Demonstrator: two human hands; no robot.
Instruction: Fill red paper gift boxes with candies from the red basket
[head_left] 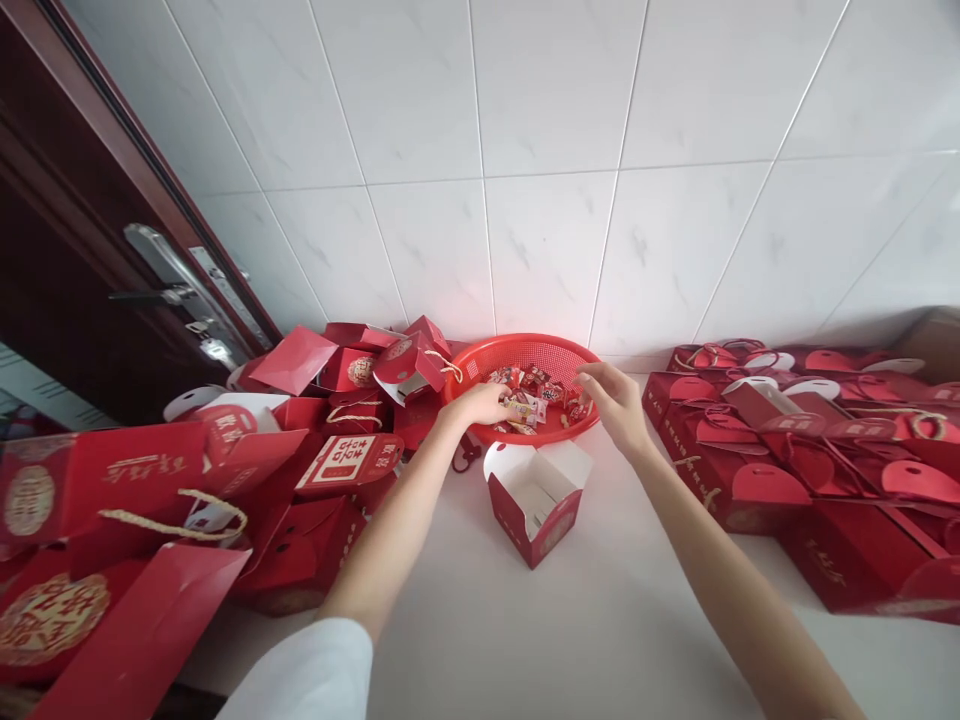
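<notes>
White tiles [420, 110] back the table [615, 630]. Near its rear edge, wrapped candies [553, 392] in a red basket [540, 346] lie under the left hand [480, 404], grip hidden; the right hand [615, 402] curls at the right rim, its hold too unclear to tell.

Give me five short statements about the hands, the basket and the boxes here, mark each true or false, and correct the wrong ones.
1. The left hand reaches over the rim of the red basket. True.
2. The open box stands on the near side of the red basket. True.
3. The right hand is inside the open box. False: it is at the right edge of the red basket.
4. Red boxes lie only to the right of the red basket. False: they lie to its left as well.
5. Wrapped sweets lie in the red basket. True.
</notes>
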